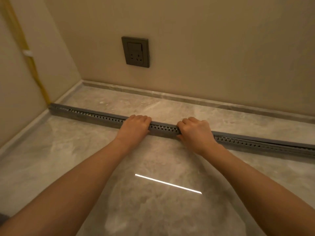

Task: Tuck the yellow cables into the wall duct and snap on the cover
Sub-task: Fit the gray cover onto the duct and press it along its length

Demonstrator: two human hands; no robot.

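Note:
A long grey slotted duct (95, 115) lies across the marble floor from the left wall to the right edge. Its grey cover (163, 124) sits along the top between my hands. At the far right the cover (272, 141) looks slightly raised off the duct. My left hand (136, 126) presses down on the duct top with curled fingers. A short way to its right, my right hand (196, 132) grips the duct, fingers over the top and thumb on the front. Yellow cables (32, 65) run down the left wall into the duct's left end.
A dark wall socket (135, 52) is on the back wall above the floor. A white clip (27, 53) holds the yellow cables to the left wall. A marble skirting (187, 97) runs along the back wall. A bright light streak (167, 183) reflects on the floor.

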